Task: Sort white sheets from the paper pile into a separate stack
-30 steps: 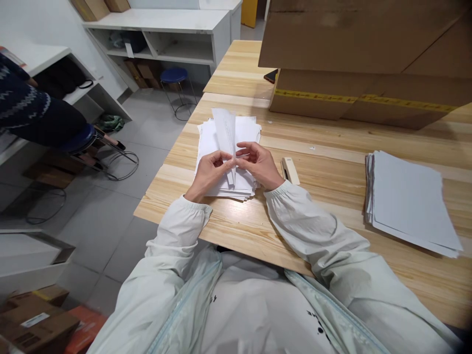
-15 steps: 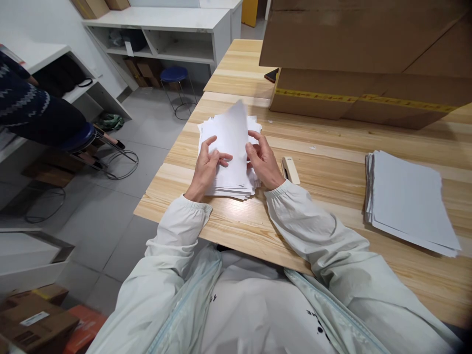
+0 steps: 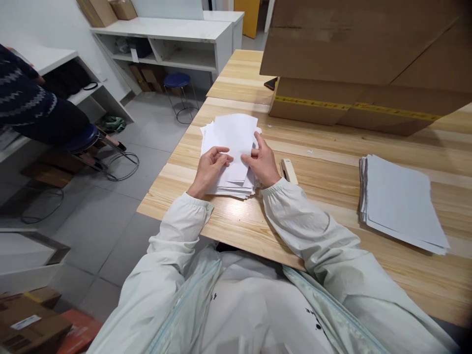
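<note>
Paper [image 3: 236, 132] between hands [image 3: 264, 161], near table edge [image 3: 170, 170]

We see plain white rectangular paper sheets [image 3: 236, 135], a pale yellow wooden bench [image 3: 239, 231] with brown grain, a cream oblong stapler [image 3: 289, 171], a brown cardboard box [image 3: 308, 115] banded with dark-printed yellow tape [image 3: 313, 103], a round blue stool seat [image 3: 177, 80], grey floor tiles [image 3: 145, 129], pale mint fabric sleeves [image 3: 179, 223] and a navy top [image 3: 24, 98] patterned with white zigzags.

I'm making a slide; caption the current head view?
Left hand over a white sheet, right hand at its edge, paper stack beneath, stapler nearby.
</note>
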Action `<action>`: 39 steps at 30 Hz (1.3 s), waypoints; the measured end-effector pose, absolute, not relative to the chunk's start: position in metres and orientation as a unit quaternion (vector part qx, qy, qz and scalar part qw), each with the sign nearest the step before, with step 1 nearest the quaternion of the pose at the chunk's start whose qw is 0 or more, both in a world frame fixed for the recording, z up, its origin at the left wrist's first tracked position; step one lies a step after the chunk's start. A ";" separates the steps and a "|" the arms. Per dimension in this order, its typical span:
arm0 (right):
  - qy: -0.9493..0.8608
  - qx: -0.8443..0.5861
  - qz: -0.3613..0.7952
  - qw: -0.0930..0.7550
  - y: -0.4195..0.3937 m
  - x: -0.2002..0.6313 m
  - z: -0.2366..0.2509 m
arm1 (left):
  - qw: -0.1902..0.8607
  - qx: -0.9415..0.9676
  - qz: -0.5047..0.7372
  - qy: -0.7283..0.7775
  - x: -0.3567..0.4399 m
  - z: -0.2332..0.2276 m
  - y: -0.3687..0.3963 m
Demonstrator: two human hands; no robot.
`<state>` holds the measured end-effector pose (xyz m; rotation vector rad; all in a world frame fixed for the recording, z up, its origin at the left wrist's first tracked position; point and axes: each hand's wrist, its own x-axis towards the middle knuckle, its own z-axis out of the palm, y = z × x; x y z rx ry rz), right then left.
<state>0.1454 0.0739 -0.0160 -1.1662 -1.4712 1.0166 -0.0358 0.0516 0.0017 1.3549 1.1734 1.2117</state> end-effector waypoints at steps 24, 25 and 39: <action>-0.555 -0.611 0.345 0.446 -0.116 0.262 -0.011 | 0.275 0.730 0.468 0.416 0.040 0.008 -0.058; -0.589 -0.624 0.272 0.436 -0.118 0.263 -0.007 | 0.248 0.729 0.471 0.430 0.045 0.010 -0.062; -0.737 -0.524 0.205 0.374 -0.127 0.247 -0.015 | 0.645 0.487 0.425 0.407 0.095 -0.012 -0.078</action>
